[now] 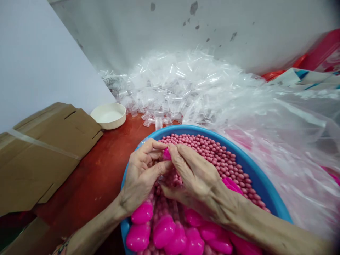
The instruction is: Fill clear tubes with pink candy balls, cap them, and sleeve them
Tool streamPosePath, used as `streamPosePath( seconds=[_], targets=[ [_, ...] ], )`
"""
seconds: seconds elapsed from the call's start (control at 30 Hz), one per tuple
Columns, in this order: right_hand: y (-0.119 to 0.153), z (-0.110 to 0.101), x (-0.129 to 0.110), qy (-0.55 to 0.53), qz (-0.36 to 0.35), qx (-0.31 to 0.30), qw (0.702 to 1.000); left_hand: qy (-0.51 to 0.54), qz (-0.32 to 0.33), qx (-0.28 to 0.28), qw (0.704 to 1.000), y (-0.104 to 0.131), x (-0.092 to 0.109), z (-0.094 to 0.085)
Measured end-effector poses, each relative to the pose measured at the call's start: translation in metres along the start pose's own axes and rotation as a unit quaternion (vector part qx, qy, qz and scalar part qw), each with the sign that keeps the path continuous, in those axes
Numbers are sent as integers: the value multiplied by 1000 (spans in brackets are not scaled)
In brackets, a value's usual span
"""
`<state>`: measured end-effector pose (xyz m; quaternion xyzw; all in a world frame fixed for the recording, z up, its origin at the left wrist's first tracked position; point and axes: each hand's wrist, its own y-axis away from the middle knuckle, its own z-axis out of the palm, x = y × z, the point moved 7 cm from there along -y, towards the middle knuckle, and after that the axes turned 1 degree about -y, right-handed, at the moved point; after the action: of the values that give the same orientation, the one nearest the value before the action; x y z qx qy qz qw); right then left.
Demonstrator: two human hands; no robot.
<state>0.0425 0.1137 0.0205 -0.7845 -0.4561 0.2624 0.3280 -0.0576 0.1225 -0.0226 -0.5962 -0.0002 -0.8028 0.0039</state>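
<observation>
Over a blue basin (207, 130) filled with small round pink beads or candies (225, 161), my two hands meet. A small bright-pink plastic piece (166, 154) shows between their fingertips; its full shape is hidden. My left hand (145, 171) is closed on it from the left, thumb bent inward. From the right, my right hand (190, 173) pinches the same piece with curled fingers. Below my hands, several glossy pink caps (164, 232) sit on clear tubes that hold beads, lying in the basin.
Behind the basin, a large heap of clear plastic tubes (164, 81) lies against the wall. A white round lid (108, 117) and a cardboard box (45, 152) are on the red table (98, 180) at left. Clear plastic bags (287, 134) spread along the right.
</observation>
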Motion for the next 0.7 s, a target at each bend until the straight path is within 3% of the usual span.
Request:
streamPosePath(
  seconds=[0.2,0.37,0.57,0.7],
  targets=[
    [4,1,15,-63,124,-49,989,13,1,-10,1000,-1,2,6],
    [8,-2,12,-63,123,-74,988,-69,33,-38,996,4,8,10],
    [5,-11,2,56,59,-89,993,-98,-3,-57,994,4,14,16],
    [2,-12,1,55,57,-114,990,-98,-26,-41,994,7,17,21]
  ],
)
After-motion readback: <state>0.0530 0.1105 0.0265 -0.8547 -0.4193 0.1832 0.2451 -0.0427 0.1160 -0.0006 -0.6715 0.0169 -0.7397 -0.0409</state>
